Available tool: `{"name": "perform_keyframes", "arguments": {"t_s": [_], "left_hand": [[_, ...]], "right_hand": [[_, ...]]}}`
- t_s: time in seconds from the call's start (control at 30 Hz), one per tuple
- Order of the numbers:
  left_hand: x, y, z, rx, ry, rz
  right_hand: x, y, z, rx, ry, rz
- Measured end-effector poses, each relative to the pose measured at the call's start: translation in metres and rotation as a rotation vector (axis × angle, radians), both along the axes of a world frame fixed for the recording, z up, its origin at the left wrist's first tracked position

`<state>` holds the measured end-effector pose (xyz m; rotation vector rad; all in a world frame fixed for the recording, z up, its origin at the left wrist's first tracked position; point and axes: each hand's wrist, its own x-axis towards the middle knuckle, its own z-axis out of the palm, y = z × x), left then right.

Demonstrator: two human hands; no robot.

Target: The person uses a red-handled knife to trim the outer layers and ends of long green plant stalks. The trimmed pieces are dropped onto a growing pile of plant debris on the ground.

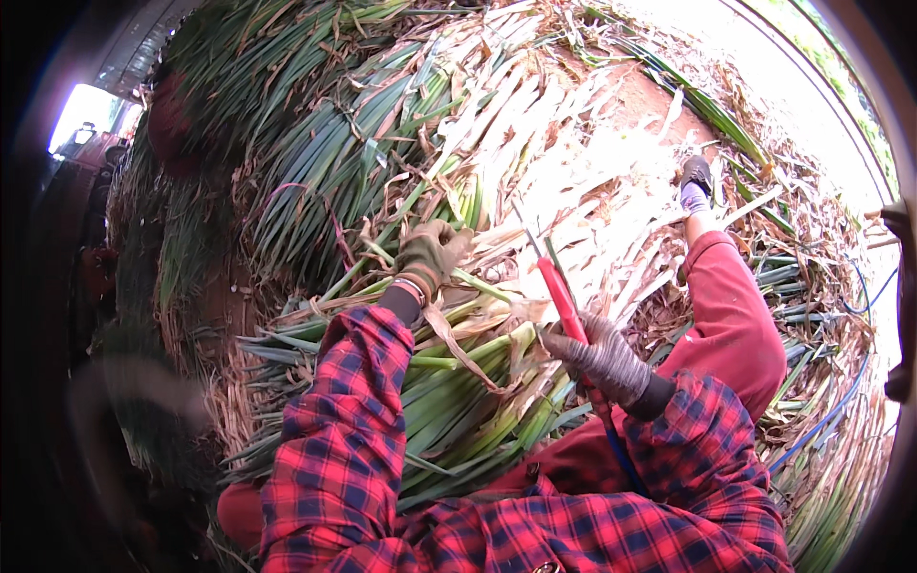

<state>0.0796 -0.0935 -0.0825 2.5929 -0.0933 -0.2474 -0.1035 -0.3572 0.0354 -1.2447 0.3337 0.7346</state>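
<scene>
My left hand [430, 256], in an olive work glove, is closed around a green onion stalk [485, 287]. The stalk's pale end points right, towards my other hand. A grey-gloved right hand [607, 361] of mine grips a red air blow gun [562, 298] with a thin metal nozzle angled up and left. From its lower end a dark blue hose [623, 456] runs down beside my sleeve. Between my forearms, a heap of green onions [458, 406] lies over my lap, green leaves towards the lower left.
Large piles of green onions [325, 181] fill the far left. Pale, dry peeled leaves [583, 181] cover the ground ahead, glaring in sunlight. My right leg [731, 325] stretches forward at the right. A blue hose [831, 415] curves over more leaves at the right edge.
</scene>
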Motion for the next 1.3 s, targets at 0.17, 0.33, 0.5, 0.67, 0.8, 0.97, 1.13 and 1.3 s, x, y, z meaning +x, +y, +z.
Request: {"name": "perform_keyframes", "arguments": {"t_s": [0.17, 0.33, 0.5, 0.67, 0.8, 0.97, 1.13, 1.3], "left_hand": [[0.062, -0.059, 0.014, 0.187, -0.098, 0.019], [0.136, -0.089, -0.016, 0.609, 0.118, -0.018], [0.172, -0.102, 0.017, 0.534, 0.456, -0.064], [0.175, -0.090, -0.011, 0.474, 0.403, -0.014], [0.170, -0.092, -0.002, 0.567, 0.367, -0.048], [0.170, -0.088, -0.010, 0.455, 0.427, -0.034], [0.182, -0.081, -0.011, 0.448, 0.522, -0.066], [0.169, -0.084, -0.019, 0.275, 0.461, -0.020]], "right_hand": [[-0.004, -0.007, -0.003, 0.076, -0.016, 0.005], [0.009, -0.009, 0.006, 0.106, 0.018, -0.073], [0.012, -0.015, 0.002, 0.099, 0.054, -0.094], [0.020, -0.023, 0.006, 0.089, 0.133, -0.071], [0.018, -0.022, 0.010, 0.142, 0.120, -0.131], [0.015, -0.024, 0.010, 0.160, 0.089, -0.119], [0.014, -0.023, 0.005, 0.093, -0.002, -0.100], [0.016, -0.025, 0.005, 0.090, 0.009, -0.125]]}}
